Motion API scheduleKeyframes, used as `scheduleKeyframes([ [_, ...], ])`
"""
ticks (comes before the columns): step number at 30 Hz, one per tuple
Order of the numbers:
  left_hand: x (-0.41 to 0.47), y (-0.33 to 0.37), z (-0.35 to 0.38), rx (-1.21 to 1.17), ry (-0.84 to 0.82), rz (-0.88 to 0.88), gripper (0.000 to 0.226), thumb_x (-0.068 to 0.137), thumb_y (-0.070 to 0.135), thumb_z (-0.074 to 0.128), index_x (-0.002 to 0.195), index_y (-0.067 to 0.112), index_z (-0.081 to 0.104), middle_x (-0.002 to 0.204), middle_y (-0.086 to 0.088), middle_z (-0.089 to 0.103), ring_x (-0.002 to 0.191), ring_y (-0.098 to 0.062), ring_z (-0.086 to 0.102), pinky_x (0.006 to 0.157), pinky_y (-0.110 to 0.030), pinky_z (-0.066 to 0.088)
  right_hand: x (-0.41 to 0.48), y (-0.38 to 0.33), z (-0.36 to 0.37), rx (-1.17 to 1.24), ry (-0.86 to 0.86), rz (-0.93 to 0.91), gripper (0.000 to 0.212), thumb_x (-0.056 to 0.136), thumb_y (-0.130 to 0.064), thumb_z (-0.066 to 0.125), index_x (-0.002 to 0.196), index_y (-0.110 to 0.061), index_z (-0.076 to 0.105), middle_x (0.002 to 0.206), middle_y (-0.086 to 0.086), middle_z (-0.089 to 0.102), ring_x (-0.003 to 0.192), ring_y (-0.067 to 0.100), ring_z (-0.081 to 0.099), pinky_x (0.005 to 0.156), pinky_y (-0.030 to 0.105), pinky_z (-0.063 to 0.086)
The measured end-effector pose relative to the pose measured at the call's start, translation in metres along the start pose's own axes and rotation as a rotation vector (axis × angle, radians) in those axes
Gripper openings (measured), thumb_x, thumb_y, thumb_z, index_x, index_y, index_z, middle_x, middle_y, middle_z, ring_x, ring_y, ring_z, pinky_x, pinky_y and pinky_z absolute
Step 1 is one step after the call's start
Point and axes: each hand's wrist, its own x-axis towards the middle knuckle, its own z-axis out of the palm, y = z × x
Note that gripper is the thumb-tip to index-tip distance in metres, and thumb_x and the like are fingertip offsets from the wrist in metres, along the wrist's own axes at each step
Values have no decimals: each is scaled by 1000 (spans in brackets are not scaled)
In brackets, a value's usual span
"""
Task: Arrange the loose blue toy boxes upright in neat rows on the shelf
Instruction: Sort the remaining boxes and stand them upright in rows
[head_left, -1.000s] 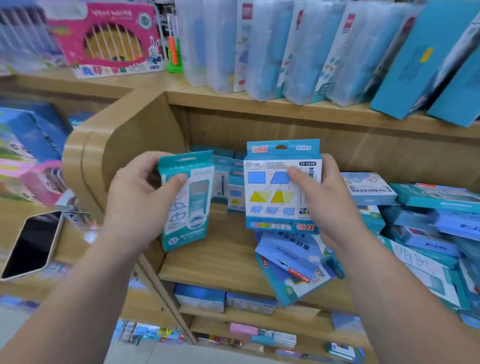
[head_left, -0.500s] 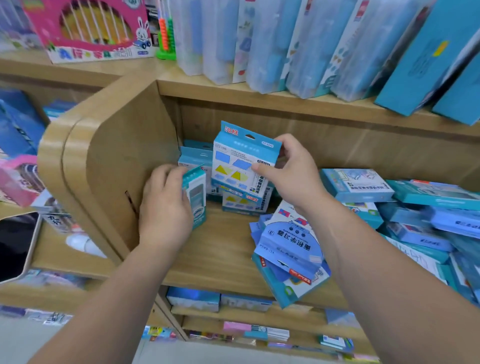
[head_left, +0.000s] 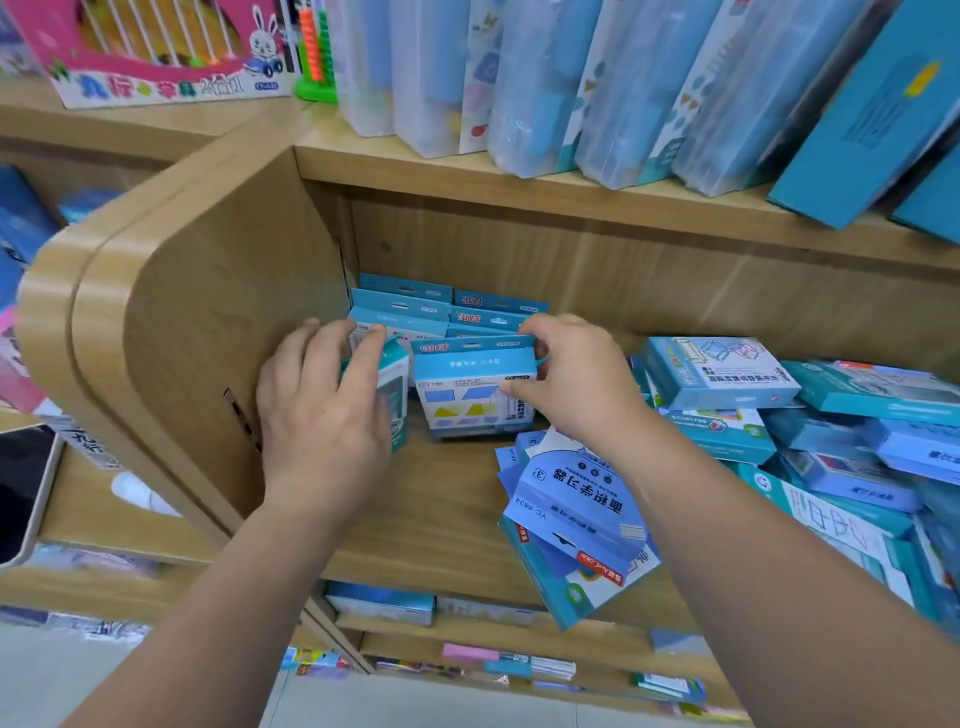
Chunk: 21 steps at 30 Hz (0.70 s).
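My left hand (head_left: 322, 410) grips a narrow teal box (head_left: 396, 395), held upright near the shelf's left wall. My right hand (head_left: 582, 379) pinches the top of a blue box with triangle shapes (head_left: 475, 387), which stands upright on the wooden shelf (head_left: 436, 509) in front of several upright blue boxes (head_left: 415, 306) at the back left corner. A loose heap of blue boxes (head_left: 576, 514) lies flat and tilted at the front, to the right of my hands. More loose boxes (head_left: 722, 374) are piled on the right.
The shelf's curved wooden side wall (head_left: 208, 312) stands close on the left. An upper shelf (head_left: 571, 202) carries tall clear packs and teal boxes. Lower shelves (head_left: 467, 623) hold more goods. A phone (head_left: 21, 488) lies on the left shelf.
Both hands moved down and into the shelf's back left corner. The triangle box now stands upright on the shelf board, and the teal box is beside the left wall.
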Motion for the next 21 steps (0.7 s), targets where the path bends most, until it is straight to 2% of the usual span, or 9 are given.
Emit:
scheduleKeyframes([
  [4, 2, 5, -1, 18, 24, 84, 48, 84, 21, 72, 129, 10, 62, 134, -17, 56, 134, -38, 41, 109, -59, 29, 2, -4, 3, -301, -21, -43, 40, 78, -47, 80, 105, -23, 63, 95, -1, 66, 89, 24, 63, 63, 32, 41],
  [6, 3, 10, 1, 46, -16, 142, 48, 83, 26, 72, 128, 11, 64, 133, -15, 58, 133, -38, 43, 110, -59, 28, 2, -5, 5, -472, -11, -87, 42, 78, -56, 76, 104, -24, 63, 90, -1, 67, 93, 24, 59, 67, 33, 33],
  [9, 5, 17, 8, 114, -83, 214, 46, 85, 32, 72, 128, 14, 65, 133, -14, 60, 134, -38, 44, 112, -59, 25, 4, -1, 5, -618, -13, -57, 46, 77, -63, 73, 99, -23, 67, 81, -4, 60, 96, 22, 50, 73, 35, 28],
  [12, 10, 22, 14, 165, -119, 214, 49, 84, 36, 73, 129, 18, 66, 137, -14, 57, 137, -38, 41, 112, -62, 20, 6, 2, 3, -721, -53, -24, 53, 74, -70, 71, 99, -23, 69, 92, -4, 61, 101, 23, 46, 80, 37, 31],
  [16, 13, 18, 20, 122, -73, 167, 46, 85, 28, 72, 129, 18, 64, 136, -16, 56, 130, -38, 44, 101, -59, 31, 3, 8, 1, -665, -38, -5, 65, 70, -78, 66, 107, -25, 65, 101, -4, 63, 104, 24, 47, 85, 39, 34],
  [19, 10, 12, 25, 2, 49, 178, 43, 85, 15, 73, 127, 11, 64, 131, -20, 58, 118, -39, 48, 89, -55, 43, 2, 11, -1, -545, -10, -47, 58, 77, -69, 68, 116, -27, 63, 109, -4, 65, 107, 23, 48, 87, 39, 34],
  [21, 7, 8, 25, -88, 121, 173, 39, 85, 9, 71, 124, 6, 65, 133, -24, 54, 118, -42, 47, 92, -54, 46, 4, 10, -1, -551, -18, -39, 52, 78, -68, 68, 111, -28, 65, 104, -5, 66, 105, 23, 48, 85, 39, 33],
])
